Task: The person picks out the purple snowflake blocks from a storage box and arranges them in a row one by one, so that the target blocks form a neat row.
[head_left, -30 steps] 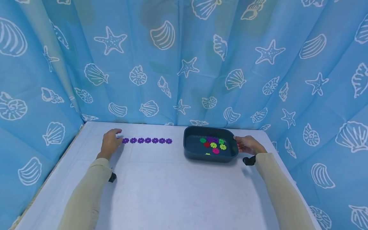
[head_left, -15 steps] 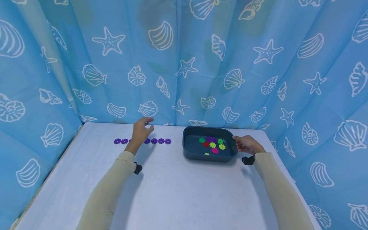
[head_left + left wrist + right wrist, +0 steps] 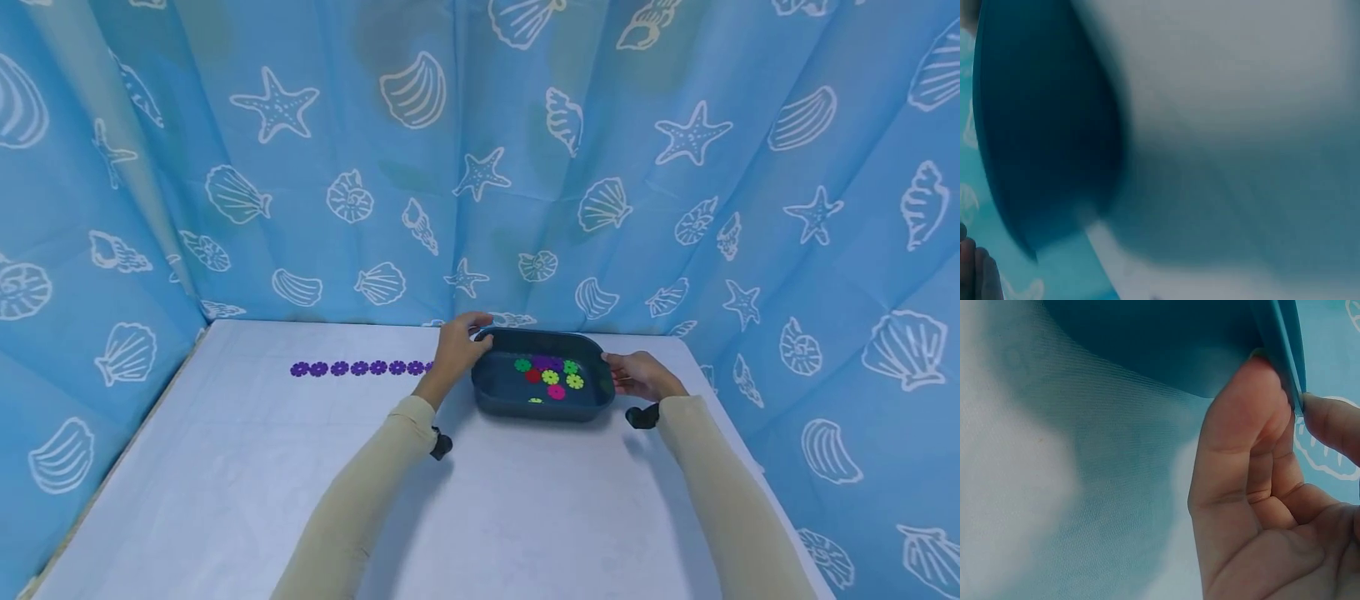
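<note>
A dark blue-grey plastic tray sits at the back of the table. Snowflake-shaped plastic discs in green, purple, red, yellow and pink lie inside it. My right hand pinches the tray's right rim between thumb and fingers, as the right wrist view confirms with the tray wall. At the tray's left end is my left hand, thumb and fingers apart around the rim corner; in the left wrist view its fingers appear clear of the tray wall. Several purple discs form a straight row left of it.
A white cloth covers the table. Behind it and at both sides hangs a blue curtain printed with shells and starfish, close to the table's back edge.
My left hand has moved right, from the left end of the purple row, across it, to the tray's left end. The right hand has stayed on the tray's rim.
</note>
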